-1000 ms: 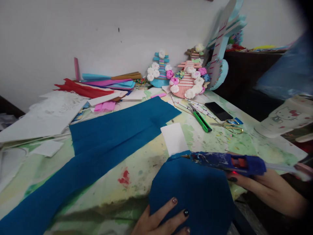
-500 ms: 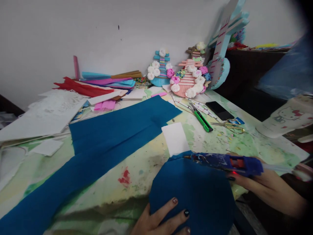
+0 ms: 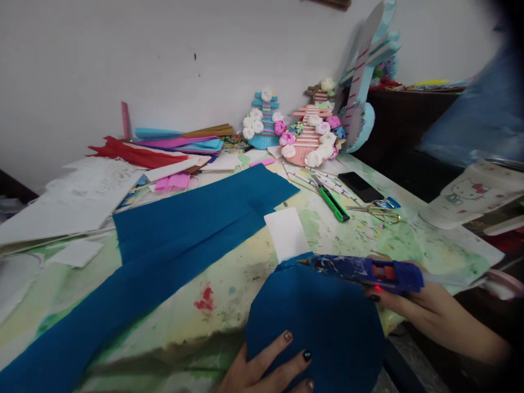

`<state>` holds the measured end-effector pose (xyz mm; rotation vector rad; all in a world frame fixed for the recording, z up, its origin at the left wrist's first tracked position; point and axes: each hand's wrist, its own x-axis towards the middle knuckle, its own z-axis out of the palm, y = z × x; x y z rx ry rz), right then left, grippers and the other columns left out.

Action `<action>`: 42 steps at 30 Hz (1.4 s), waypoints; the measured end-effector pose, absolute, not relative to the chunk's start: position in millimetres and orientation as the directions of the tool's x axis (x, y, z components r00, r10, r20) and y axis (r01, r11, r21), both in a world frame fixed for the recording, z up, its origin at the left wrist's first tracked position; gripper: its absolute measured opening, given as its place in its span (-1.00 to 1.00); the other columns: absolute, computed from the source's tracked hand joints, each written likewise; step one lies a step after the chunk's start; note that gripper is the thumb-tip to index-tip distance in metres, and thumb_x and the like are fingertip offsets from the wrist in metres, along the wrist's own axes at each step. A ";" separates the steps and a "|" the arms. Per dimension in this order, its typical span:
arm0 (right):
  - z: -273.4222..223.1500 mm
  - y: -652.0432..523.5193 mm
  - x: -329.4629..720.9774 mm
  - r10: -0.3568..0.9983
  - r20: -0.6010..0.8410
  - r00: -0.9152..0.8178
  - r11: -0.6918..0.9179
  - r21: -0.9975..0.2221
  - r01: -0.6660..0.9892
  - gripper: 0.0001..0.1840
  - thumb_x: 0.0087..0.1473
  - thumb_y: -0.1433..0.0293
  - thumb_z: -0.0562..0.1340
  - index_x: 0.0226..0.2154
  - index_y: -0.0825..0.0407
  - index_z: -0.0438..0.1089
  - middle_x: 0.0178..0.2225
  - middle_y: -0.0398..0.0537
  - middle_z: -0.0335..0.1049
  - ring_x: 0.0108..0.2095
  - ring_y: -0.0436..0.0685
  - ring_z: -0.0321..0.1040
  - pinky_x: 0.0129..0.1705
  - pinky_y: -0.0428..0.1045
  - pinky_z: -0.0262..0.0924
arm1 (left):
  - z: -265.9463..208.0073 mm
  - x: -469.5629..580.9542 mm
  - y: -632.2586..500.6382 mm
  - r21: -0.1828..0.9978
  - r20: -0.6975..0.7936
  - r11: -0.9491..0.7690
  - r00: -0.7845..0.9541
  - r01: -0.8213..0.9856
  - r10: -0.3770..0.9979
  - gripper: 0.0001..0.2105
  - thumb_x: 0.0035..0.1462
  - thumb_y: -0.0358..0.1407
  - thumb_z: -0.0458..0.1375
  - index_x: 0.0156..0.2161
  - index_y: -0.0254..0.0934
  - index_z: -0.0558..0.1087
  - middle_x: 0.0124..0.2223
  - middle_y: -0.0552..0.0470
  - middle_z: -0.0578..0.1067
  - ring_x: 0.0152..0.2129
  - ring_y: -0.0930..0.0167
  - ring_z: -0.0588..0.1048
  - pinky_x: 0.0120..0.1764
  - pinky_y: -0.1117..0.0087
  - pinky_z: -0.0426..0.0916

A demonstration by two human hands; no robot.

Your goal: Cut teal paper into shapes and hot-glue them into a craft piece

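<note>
My right hand (image 3: 434,311) is closed around a blue hot glue gun (image 3: 364,271) with a small red light on its side. The gun's nozzle points left, at the top edge of a rounded, many-sided piece covered in dark blue paper (image 3: 319,322). From that edge a white strip (image 3: 287,233) sticks out away from me. My left hand (image 3: 268,368) grips the blue piece at its lower left, fingers spread over its face. Its thumb seems tucked behind the edge, mostly hidden. Left of the piece, a long dark blue crepe paper sheet (image 3: 196,218) lies across the table.
A green utility knife (image 3: 333,202), gold-handled scissors (image 3: 382,212) and a phone (image 3: 360,186) lie at the right. A white cup (image 3: 470,194) stands beyond them. Flower-decorated instrument models (image 3: 309,136) line the wall. Paper rolls (image 3: 180,144) and white sheets (image 3: 69,202) fill the back left.
The glue gun's nozzle has shifted slightly left along the blue piece's top edge. My view has turned a little, so the whole scene sits slightly further left. My left hand keeps its place.
</note>
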<state>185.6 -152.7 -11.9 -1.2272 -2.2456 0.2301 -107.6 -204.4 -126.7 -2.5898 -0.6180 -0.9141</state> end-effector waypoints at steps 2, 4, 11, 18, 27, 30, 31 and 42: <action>-8.8 -150.7 175.4 0.806 0.392 -0.443 0.584 -0.409 0.701 -0.65 0.14 0.06 0.12 -0.34 -0.09 0.51 -0.31 -0.06 0.52 -0.38 0.16 0.45 -0.45 -0.04 0.34 | -128.9 -106.9 -204.3 -0.156 0.649 -0.853 0.702 0.499 0.292 -0.75 0.27 -0.23 0.02 -0.01 0.10 0.44 0.20 0.35 0.29 0.13 0.45 0.31 0.07 0.37 0.34; -5.6 -148.5 166.6 0.803 0.353 -0.480 0.595 -0.448 0.667 -0.68 0.14 0.08 0.12 -0.32 -0.10 0.48 -0.33 -0.08 0.50 -0.40 0.14 0.43 -0.46 -0.05 0.33 | -131.2 -105.8 -204.6 -0.132 0.701 -0.847 0.652 0.516 0.288 -0.76 0.28 -0.23 0.01 -0.03 0.10 0.45 0.19 0.34 0.30 0.15 0.44 0.28 0.11 0.33 0.30; -9.8 -144.7 171.7 0.811 0.355 -0.465 0.584 -0.439 0.683 -0.73 0.15 0.15 0.13 -0.41 -0.11 0.45 -0.47 -0.13 0.44 -0.50 0.12 0.37 -0.52 -0.03 0.25 | -125.7 -107.0 -205.0 -0.138 0.669 -0.847 0.679 0.513 0.302 -0.75 0.28 -0.24 0.01 -0.03 0.11 0.45 0.18 0.36 0.31 0.13 0.47 0.31 0.13 0.33 0.26; -28.2 -154.6 201.2 0.815 0.445 -0.372 0.533 -0.322 0.782 -0.71 0.11 0.09 0.15 -0.29 -0.12 0.48 -0.30 -0.05 0.50 -0.35 0.22 0.45 -0.44 0.02 0.38 | -125.4 -109.2 -205.5 -0.133 0.645 -0.857 0.700 0.498 0.307 -0.73 0.30 -0.23 -0.03 0.00 0.08 0.43 0.23 0.32 0.25 0.15 0.45 0.28 0.17 0.29 0.17; -27.8 -158.3 177.5 0.793 0.442 -0.419 0.578 -0.331 0.746 -0.75 0.15 0.15 0.13 -0.25 -0.11 0.45 -0.33 -0.09 0.49 -0.38 0.15 0.45 -0.39 -0.02 0.38 | -125.5 -107.8 -205.2 -0.129 0.667 -0.855 0.682 0.503 0.301 -0.74 0.29 -0.27 0.00 -0.04 0.10 0.45 0.21 0.34 0.27 0.12 0.46 0.32 0.16 0.31 0.20; -22.8 -158.4 178.3 0.810 0.408 -0.420 0.570 -0.381 0.728 -0.81 0.16 0.22 0.13 -0.36 -0.09 0.41 -0.45 -0.14 0.43 -0.51 0.09 0.39 -0.51 -0.06 0.29 | -123.9 -107.2 -205.6 -0.126 0.661 -0.849 0.682 0.513 0.314 -0.74 0.29 -0.26 -0.01 -0.04 0.12 0.45 0.19 0.37 0.30 0.12 0.48 0.31 0.17 0.31 0.18; -21.8 -159.2 180.3 0.821 0.393 -0.414 0.558 -0.399 0.728 -0.81 0.17 0.24 0.13 -0.39 -0.08 0.39 -0.49 -0.15 0.40 -0.55 0.08 0.36 -0.54 -0.06 0.25 | -124.1 -107.1 -205.8 -0.124 0.660 -0.848 0.681 0.516 0.317 -0.74 0.29 -0.25 -0.01 -0.03 0.12 0.45 0.19 0.38 0.30 0.12 0.48 0.31 0.18 0.31 0.17; -23.6 -161.6 187.3 0.868 0.336 -0.366 0.492 -0.476 0.729 -0.81 0.15 0.22 0.13 -0.41 -0.10 0.38 -0.51 -0.12 0.37 -0.55 0.11 0.33 -0.55 -0.02 0.24 | -133.4 -110.6 -207.6 -0.137 0.628 -0.851 0.709 0.508 0.322 -0.71 0.25 -0.19 0.04 0.06 0.10 0.37 0.23 0.32 0.25 0.16 0.40 0.26 0.14 0.27 0.25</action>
